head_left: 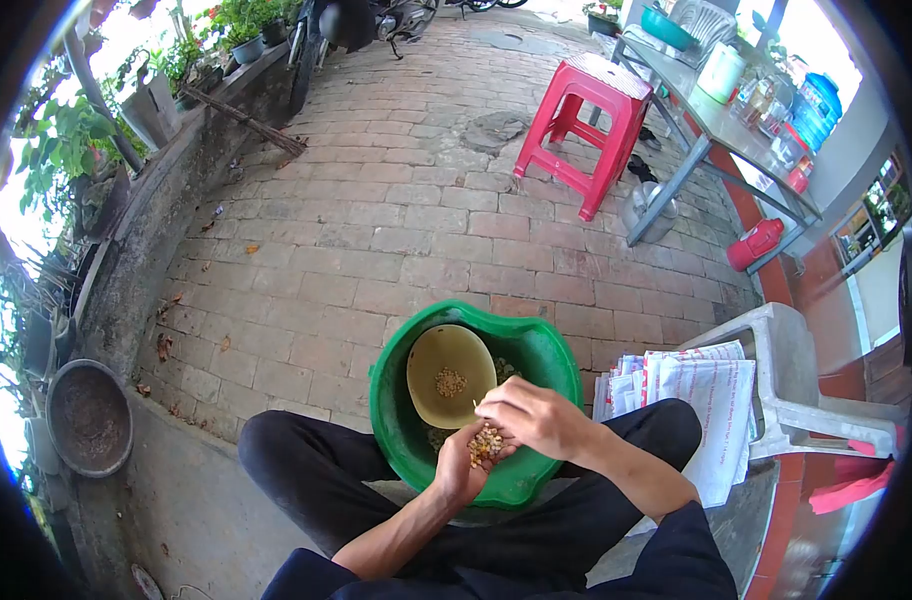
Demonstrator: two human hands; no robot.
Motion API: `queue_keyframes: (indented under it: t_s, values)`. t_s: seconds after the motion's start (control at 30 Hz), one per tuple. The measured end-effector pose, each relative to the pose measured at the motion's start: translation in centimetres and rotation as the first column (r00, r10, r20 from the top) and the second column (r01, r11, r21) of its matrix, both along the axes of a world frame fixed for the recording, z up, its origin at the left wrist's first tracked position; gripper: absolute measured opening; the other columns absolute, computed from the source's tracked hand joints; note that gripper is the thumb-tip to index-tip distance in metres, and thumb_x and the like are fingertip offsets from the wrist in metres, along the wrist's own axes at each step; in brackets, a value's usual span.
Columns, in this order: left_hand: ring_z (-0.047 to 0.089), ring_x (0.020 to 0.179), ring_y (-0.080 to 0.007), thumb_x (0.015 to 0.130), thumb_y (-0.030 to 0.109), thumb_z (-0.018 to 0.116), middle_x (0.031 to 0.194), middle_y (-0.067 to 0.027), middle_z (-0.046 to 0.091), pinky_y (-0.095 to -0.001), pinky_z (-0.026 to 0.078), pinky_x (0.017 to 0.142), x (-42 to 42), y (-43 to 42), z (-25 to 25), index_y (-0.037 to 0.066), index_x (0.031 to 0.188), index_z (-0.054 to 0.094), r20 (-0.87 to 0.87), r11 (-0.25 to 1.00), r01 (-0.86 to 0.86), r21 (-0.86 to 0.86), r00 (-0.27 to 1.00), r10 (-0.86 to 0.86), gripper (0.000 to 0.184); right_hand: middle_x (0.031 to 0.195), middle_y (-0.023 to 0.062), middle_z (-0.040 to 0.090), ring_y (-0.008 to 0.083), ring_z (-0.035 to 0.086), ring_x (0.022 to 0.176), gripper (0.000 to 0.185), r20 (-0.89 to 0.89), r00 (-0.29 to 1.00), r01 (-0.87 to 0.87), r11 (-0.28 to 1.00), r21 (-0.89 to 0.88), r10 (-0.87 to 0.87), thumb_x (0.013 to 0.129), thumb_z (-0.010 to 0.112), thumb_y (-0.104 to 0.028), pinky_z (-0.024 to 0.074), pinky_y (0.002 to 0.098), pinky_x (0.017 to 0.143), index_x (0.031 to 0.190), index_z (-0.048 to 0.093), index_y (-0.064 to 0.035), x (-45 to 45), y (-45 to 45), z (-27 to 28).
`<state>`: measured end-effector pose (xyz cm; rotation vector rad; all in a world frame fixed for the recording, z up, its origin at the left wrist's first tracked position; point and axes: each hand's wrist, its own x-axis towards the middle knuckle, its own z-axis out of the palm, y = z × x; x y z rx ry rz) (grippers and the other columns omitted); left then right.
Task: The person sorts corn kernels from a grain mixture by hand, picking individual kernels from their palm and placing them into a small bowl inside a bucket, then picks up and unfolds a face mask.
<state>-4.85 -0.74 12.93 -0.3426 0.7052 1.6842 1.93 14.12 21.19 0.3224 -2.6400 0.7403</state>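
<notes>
My left hand (461, 470) is cupped palm up over the near side of a green plastic tub (568, 365), holding a small heap of corn kernels (485, 445) in yellow, orange and pale shades. Just above that palm, my right hand (538, 418) has its fingers pinched together; whatever lies between them is too small to make out. Inside the tub, a cream-coloured bowl (424, 362) leans toward the far left wall, with a little pile of pale kernels (450, 382) at its bottom. Greyish bits below the bowl are partly hidden.
The tub stands between my crossed legs. To the right are stacked white sacks (711, 400) and a grey plastic chair (791, 390). A red stool (591, 125) and a metal table (701, 100) stand farther off. At left sits a dark basin (91, 415) near a low wall.
</notes>
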Motion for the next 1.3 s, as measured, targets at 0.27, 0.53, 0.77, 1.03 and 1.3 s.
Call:
queue_keyframes:
  t_s: [0.27, 0.53, 0.77, 1.03, 1.3]
  values:
    - [0.065, 0.096, -0.0324, 0.1, 0.021, 0.038, 0.102, -0.0195, 0.066, -0.0393, 0.053, 0.087, -0.2, -0.3, 0.1, -0.008, 0.111, 0.057, -0.026, 0.996, 0.078, 0.041, 0.997, -0.077, 0.036, 0.09, 0.0089, 0.064, 0.0244, 0.065, 0.079, 0.014, -0.128, 0.941, 0.289, 0.942, -0.172, -0.313, 0.08, 0.07, 0.003, 0.054, 0.033, 0.067, 0.092, 0.065, -0.0019, -1.2, 0.9, -0.8]
    - [0.066, 0.095, -0.0317, 0.099, 0.02, 0.037, 0.101, -0.0194, 0.066, -0.0392, 0.053, 0.086, -0.2, -0.3, 0.1, -0.008, 0.11, 0.057, -0.052, 0.993, 0.106, 0.056, 0.993, -0.103, 0.036, 0.089, 0.0096, 0.066, 0.0248, 0.067, 0.077, 0.014, -0.1, 0.89, 0.405, 0.873, -0.271, -0.444, 0.08, 0.073, 0.0, 0.0545, 0.0332, 0.066, 0.092, 0.066, -0.0034, -2.1, 1.8, -1.9]
    - [0.066, 0.094, -0.0314, 0.1, 0.021, 0.037, 0.1, -0.0193, 0.066, -0.0388, 0.053, 0.085, 0.0, -0.2, -0.1, -0.008, 0.11, 0.057, -0.042, 0.994, 0.108, 0.036, 0.993, -0.106, 0.037, 0.09, 0.0098, 0.068, 0.025, 0.068, 0.079, 0.014, -0.08, 0.893, 0.405, 0.87, -0.281, -0.442, 0.08, 0.072, 0.001, 0.0554, 0.033, 0.067, 0.092, 0.065, -0.0028, -2.0, 1.6, -2.0]
    - [0.066, 0.094, -0.0315, 0.1, 0.021, 0.036, 0.1, -0.0191, 0.066, -0.0389, 0.053, 0.085, 0.0, -0.1, -0.3, -0.008, 0.109, 0.057, -0.068, 0.99, 0.134, 0.03, 0.989, -0.132, 0.037, 0.095, 0.0108, 0.07, 0.0256, 0.069, 0.084, 0.013, -0.108, 0.883, 0.409, 0.861, -0.304, -0.457, 0.081, 0.07, 0.003, 0.0562, 0.0333, 0.071, 0.092, 0.065, -0.0021, -2.6, 1.9, -2.5]
    - [0.066, 0.094, -0.0318, 0.1, 0.023, 0.035, 0.099, -0.019, 0.066, -0.0393, 0.053, 0.085, 0.1, -0.1, -0.3, -0.008, 0.109, 0.057, -0.071, 0.992, 0.125, 0.014, 0.99, -0.123, 0.039, 0.116, 0.0117, 0.063, 0.0281, 0.066, 0.096, 0.017, -0.065, 0.923, 0.342, 0.888, -0.309, -0.379, 0.089, 0.063, -0.002, 0.0559, 0.0336, 0.078, 0.105, 0.068, -0.0031, -3.8, 1.6, -3.5]
